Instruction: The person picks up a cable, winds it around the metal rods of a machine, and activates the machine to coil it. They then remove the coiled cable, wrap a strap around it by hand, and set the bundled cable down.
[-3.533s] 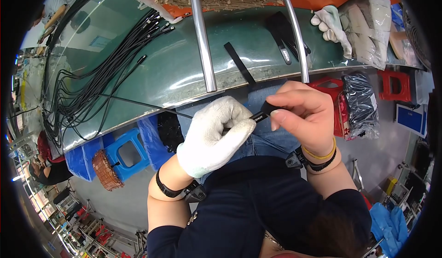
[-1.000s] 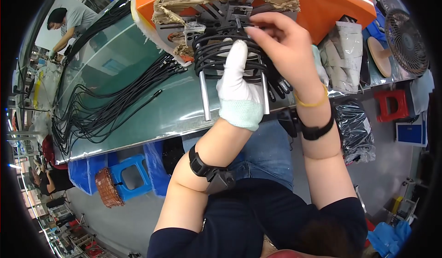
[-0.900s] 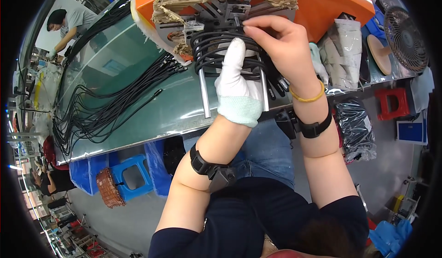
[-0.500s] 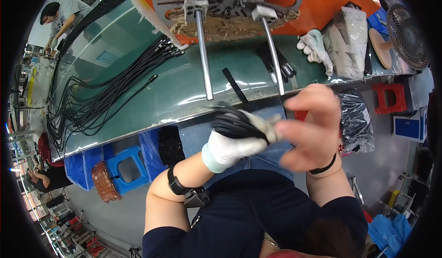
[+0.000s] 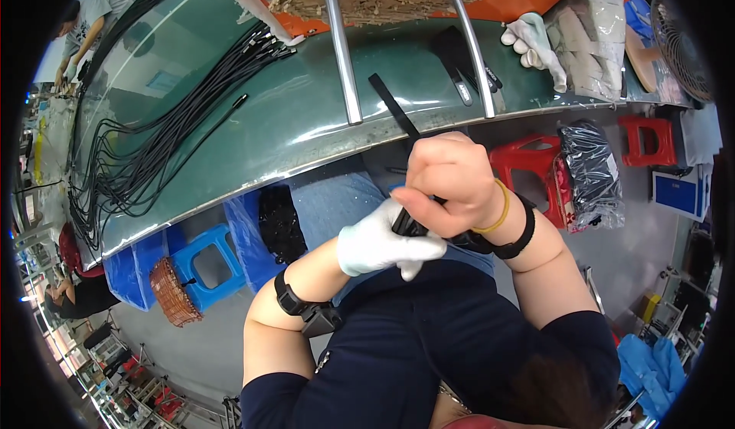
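Note:
My left hand (image 5: pixel 383 243), in a white glove, is closed round a coiled bundle of black cable (image 5: pixel 410 224) in front of my waist. My bare right hand (image 5: pixel 452 188) is curled over the same cable bundle, its thumb pressed down on it. Most of the bundle is hidden by the two hands. A black strap (image 5: pixel 393 105) lies on the green table and runs over its near edge, its lower end passing behind my right hand. More black straps (image 5: pixel 468 73) lie further right on the table.
Long black cables (image 5: pixel 164 119) spread across the green table (image 5: pixel 306 84) at left. Two metal rods (image 5: pixel 342 54) (image 5: pixel 476 54) reach toward me from the orange machine (image 5: pixel 536 0). A white glove (image 5: pixel 532 46) lies at right. Blue (image 5: pixel 207 268) and red stools (image 5: pixel 524 153) stand below.
My right hand has come left and closed over the bundle in my left hand. The bundle is now mostly covered. My view has tilted slightly down, so the table sits higher.

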{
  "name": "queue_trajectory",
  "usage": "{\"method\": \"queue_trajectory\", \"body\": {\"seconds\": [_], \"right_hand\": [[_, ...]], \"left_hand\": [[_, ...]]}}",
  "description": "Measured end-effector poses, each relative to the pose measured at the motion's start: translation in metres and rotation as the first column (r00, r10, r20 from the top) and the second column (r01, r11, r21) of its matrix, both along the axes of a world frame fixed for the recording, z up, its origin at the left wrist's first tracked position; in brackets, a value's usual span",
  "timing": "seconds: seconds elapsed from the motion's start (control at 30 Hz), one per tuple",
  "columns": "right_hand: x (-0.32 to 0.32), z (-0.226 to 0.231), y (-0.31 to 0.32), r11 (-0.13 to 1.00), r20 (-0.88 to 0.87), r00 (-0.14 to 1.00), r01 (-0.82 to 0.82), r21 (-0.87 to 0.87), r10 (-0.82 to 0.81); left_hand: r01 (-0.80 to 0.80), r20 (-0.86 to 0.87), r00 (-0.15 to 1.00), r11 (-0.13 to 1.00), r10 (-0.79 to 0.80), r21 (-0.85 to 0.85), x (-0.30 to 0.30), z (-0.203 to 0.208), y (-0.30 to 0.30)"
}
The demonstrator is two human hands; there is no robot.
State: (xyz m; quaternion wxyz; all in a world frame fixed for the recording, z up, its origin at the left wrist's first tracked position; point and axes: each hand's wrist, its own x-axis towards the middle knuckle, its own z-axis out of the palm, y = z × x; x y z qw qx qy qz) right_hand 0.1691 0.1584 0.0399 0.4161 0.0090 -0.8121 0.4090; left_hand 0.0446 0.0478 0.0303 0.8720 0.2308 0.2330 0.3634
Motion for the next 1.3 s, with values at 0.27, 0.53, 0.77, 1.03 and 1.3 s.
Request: {"method": "queue_trajectory", "body": {"seconds": [0.27,0.53,0.77,1.03,1.3], "right_hand": [[-0.001,0.006,-0.005,0.498,0.167,0.983,0.108,-0.86,0.075],[0.019,0.001,-0.017,0.636,0.311,0.913,0.076,-0.768,0.266],[0.04,0.009,-0.006,0.959,0.257,0.925,-0.259,-0.114,0.281],[0.021,0.04,0.003,0.856,0.702,0.708,-0.41,0.316,0.079],[0.016,-0.026,0.004,0.311,0.018,0.771,-0.236,-0.921,0.637]], "left_hand": [[-0.362,-0.125,0.929,0.925,0.348,-0.116,-0.016,-0.011,-0.002],[-0.398,-0.185,0.911,0.903,0.369,-0.159,-0.025,-0.001,0.007],[-0.13,0.192,0.964,0.955,0.185,-0.267,-0.042,-0.006,0.011],[0.183,-0.657,0.749,0.928,0.082,0.325,-0.017,-0.018,0.004],[0.304,-0.481,0.86,0.927,-0.169,0.218,-0.022,-0.009,0.007]]}}
